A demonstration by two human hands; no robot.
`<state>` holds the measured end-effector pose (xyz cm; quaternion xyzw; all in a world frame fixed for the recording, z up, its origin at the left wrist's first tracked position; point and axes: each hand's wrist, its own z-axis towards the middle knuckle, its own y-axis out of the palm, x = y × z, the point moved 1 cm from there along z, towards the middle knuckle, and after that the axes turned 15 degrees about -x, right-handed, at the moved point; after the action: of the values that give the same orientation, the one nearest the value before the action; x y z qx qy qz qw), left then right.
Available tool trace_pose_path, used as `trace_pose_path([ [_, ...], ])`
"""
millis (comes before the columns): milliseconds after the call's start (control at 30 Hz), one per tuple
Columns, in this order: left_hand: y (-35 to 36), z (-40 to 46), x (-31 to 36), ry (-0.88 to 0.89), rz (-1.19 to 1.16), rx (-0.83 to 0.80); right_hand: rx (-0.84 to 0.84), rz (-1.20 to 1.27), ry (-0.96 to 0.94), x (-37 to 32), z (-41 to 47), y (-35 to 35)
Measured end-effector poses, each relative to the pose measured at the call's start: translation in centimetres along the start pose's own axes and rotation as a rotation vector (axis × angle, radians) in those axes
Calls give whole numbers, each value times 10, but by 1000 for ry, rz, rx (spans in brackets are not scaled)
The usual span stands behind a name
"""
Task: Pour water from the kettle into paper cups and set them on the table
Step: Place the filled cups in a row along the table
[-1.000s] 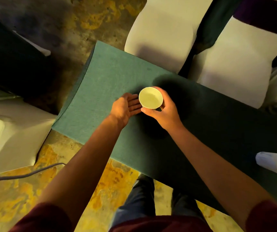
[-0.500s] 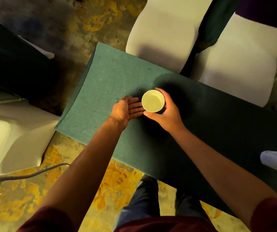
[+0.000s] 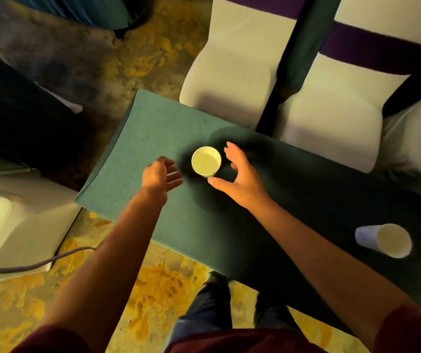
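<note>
Both hands are open, your right hand (image 3: 240,178) just beside the paper cup (image 3: 206,161). It's thin and squishy with water inside, so I'd grip mid-wall, gently.

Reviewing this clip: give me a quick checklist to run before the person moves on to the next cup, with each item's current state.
1. Filled paper cup upright on the green table: ok.
2. Right hand off the cup, fingers open: ok.
3. Left hand clear of the cup: ok.
4. Water in the cup: ok, a surface shows inside.
5. Second cup ready near the table's right end: cannot tell whether it stands or lies.
6. Kettle within reach: cannot tell, not in view.
</note>
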<state>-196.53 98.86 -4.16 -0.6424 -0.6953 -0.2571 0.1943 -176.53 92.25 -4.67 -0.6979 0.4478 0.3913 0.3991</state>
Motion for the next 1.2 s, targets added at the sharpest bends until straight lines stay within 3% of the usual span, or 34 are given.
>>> trace_pose_path([
  [167, 5, -41, 5, 144, -84, 110, -25, 66, -62, -29, -42, -24],
  [433, 66, -131, -3, 329, -59, 61, -23, 106, -162, -69, -137, -79],
  [800, 216, -231, -30, 488, 79, -146, 92, 94, -239, -62, -264, -171],
  [1067, 297, -262, -71, 514, 189, -427, 311, 79, -271, -36, -353, -213],
  [1200, 311, -274, -90, 549, 306, -484, 442, 86, -235, -23, -392, -222],
])
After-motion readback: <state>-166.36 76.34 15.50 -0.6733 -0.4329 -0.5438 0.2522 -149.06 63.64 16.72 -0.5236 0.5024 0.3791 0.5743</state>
